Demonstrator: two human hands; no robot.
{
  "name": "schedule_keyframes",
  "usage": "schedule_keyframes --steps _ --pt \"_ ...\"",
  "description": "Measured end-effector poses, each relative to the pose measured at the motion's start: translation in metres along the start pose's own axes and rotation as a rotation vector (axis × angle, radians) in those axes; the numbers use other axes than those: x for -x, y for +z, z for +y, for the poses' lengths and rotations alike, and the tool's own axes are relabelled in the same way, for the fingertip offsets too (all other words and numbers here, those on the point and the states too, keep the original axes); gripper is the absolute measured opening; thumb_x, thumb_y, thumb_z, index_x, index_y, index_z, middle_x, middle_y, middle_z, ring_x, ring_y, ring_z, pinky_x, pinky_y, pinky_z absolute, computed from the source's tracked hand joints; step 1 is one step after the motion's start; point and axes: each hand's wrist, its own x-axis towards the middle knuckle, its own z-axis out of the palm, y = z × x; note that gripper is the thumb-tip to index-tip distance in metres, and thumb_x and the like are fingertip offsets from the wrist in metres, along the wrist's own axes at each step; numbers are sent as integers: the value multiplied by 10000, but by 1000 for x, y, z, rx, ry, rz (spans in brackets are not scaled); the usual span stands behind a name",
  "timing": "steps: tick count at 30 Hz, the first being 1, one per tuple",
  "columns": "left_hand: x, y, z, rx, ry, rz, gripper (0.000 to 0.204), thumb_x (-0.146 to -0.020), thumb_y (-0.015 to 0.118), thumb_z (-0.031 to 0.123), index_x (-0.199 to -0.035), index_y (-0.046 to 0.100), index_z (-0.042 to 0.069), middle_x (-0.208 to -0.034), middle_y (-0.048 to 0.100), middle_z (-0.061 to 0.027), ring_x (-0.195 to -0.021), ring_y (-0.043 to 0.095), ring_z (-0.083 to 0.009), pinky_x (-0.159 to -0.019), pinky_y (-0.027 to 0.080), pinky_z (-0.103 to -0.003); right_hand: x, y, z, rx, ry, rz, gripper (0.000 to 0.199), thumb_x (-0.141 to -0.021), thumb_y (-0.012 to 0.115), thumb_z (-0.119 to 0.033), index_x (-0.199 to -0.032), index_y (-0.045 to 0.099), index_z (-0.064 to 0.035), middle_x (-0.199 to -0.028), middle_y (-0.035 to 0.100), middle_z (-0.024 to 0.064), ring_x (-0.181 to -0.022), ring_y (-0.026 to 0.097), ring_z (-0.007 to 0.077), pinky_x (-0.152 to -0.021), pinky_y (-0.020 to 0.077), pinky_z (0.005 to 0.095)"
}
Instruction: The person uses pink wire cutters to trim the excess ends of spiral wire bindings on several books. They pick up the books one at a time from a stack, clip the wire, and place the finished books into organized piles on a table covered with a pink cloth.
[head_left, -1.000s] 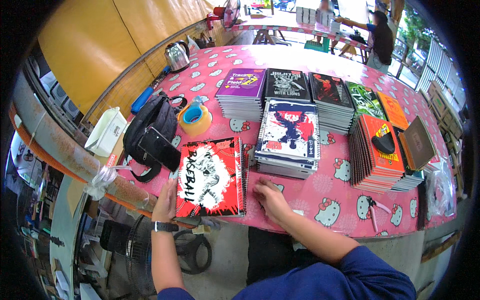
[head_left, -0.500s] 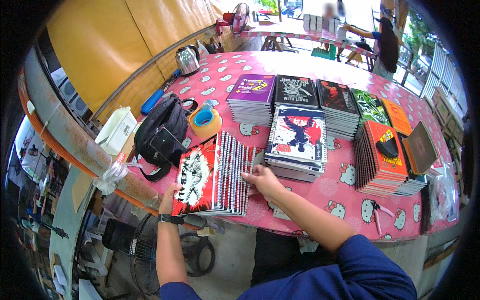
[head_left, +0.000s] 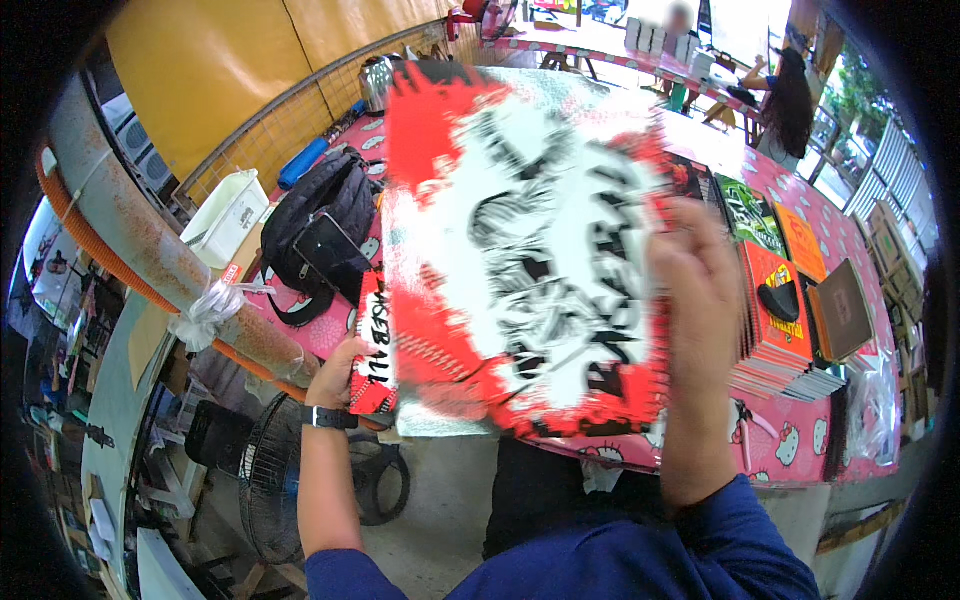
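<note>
A red, white and black spiral notebook is raised close in front of me, covering much of the table. My right hand, blurred by motion, grips it by its right edge. Below and to the left, my left hand, with a dark band at the wrist, holds the left edge of a stack of matching notebooks. Most of that stack is hidden behind the raised notebook.
On the pink patterned table are a black bag, a kettle, orange notebooks, a green one, pink-handled pliers and clear plastic. A rusty pole stands left. A person is at the far table.
My right hand has lifted a notebook off the stack, up and toward me. The left hand stays at the stack's left edge. The purple and white notebooks are now covered.
</note>
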Motion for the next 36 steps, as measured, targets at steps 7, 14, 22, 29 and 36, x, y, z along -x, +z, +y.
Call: schedule_keyframes --steps 7,14,22,29,36 --pt "-20 33 5 229 27 -147 456 -928 441 326 -1274 400 31 -1195 528 -137 -994 572 -178 -838 483 -340 32 24 164 512 180 -202 337 -796 607 -221 -981 465 23 -616 520 113 -563 519 284 -591 437 368" --pt "-20 30 2 -63 101 -180 447 -882 480 237 -1262 382 24 -1156 545 -130 -970 588 -204 -853 486 -349 57 30 176 678 -76 -365 628 -785 454 -90 -1315 192 123 -1333 281 293 -1232 255 427 -1046 200 439" --pt "-51 5 -6 -66 -12 -173 436 -914 454 285 -1279 381 57 -1192 524 -103 -1013 555 -179 -874 451 -327 68 40 177 512 7 -373 654 -840 402 -100 -1377 72 76 -1439 128 242 -1340 123 346 -1089 114 371" --pt "-67 32 10 -502 321 24 545 -935 406 389 -1358 302 63 -1305 434 -95 -1148 446 -165 -965 364 -325 76 34 169 167 330 -247 668 -918 384 -241 -1382 24 76 -1421 219 208 -1304 236 229 -1062 157 280" --pt "-38 31 -5 49 -12 -94 525 -900 447 440 -1237 461 37 -1187 550 -103 -1030 556 -196 -895 444 -339 93 14 167 -251 682 -144 644 -923 377 -425 -1350 224 31 -1324 375 185 -1240 342 236 -1039 227 312"
